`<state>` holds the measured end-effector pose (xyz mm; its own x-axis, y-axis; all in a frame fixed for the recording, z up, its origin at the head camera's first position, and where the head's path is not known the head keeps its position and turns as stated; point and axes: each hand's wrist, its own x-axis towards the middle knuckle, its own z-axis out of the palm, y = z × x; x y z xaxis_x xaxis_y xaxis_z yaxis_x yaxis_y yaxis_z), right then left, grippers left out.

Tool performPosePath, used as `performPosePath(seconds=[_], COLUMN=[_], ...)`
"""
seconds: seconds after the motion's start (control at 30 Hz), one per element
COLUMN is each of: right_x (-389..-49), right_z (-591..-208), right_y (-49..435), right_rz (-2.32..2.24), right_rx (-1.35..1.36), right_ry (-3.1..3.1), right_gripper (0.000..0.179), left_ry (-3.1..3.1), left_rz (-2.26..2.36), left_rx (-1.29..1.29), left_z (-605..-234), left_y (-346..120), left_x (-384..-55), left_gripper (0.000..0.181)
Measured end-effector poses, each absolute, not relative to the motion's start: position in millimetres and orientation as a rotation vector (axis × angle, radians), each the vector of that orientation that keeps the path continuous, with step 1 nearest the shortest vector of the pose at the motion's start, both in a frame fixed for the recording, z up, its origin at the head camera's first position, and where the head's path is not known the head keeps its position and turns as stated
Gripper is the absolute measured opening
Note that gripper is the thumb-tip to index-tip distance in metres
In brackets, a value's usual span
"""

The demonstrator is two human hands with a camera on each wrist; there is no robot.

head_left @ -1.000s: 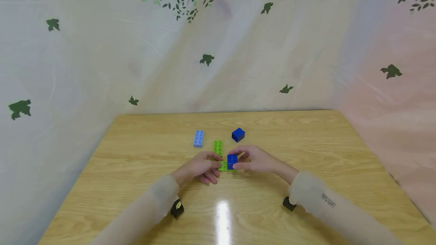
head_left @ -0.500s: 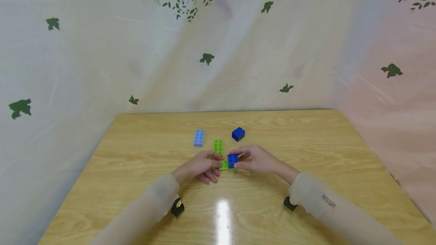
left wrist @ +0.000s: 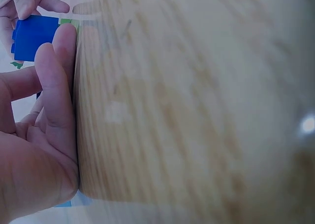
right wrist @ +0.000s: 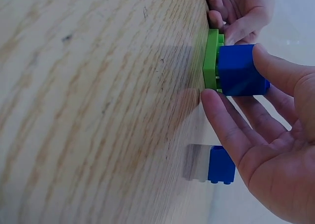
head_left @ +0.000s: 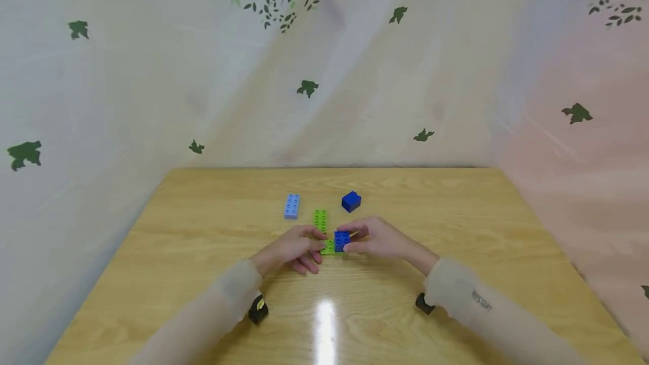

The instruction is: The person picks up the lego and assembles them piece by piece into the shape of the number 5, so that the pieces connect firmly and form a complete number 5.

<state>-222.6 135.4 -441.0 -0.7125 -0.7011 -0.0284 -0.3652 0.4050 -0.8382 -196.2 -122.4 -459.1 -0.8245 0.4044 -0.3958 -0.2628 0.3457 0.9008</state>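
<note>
My right hand (head_left: pixel 381 239) pinches a dark blue building brick (head_left: pixel 342 240) between thumb and fingers. The brick stands over the right end of a flat light green brick (head_left: pixel 328 247), studs up. In the right wrist view the blue brick (right wrist: pixel 241 70) is right at the studs of the green brick (right wrist: pixel 210 61), part of the studs showing between them. At the green brick's left end, my left hand (head_left: pixel 294 248) holds it with thumb and index finger, the other fingers loosely bent below. Just behind lies a second light green brick (head_left: pixel 320 219), lengthwise away from me.
Farther back on the wooden table (head_left: pixel 431 201) are a light blue brick (head_left: pixel 292 206) to the left and another dark blue brick (head_left: pixel 351 201), on its side, to the right. A cloth backdrop (head_left: pixel 243 100) with leaf prints hangs behind the table.
The hands and bricks keep nearly the same places relative to each other. The whole head view has shifted slightly, so everything on the table appears a little farther left.
</note>
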Motion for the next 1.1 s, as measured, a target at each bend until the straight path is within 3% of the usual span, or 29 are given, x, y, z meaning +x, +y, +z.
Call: performPosePath(seconds=[1.1], right_x=[-225.1], right_z=[-441.2], right_y=[137.8], right_rz=[-1.271], right_rx=[-0.862], right_ry=[2.192], right_gripper=[0.049], left_ry=[2.040], left_rz=[1.493], left_rx=[0.083], left_z=[-458.2], left_y=[-122.9], left_x=[-197.2], left_gripper=[0.033])
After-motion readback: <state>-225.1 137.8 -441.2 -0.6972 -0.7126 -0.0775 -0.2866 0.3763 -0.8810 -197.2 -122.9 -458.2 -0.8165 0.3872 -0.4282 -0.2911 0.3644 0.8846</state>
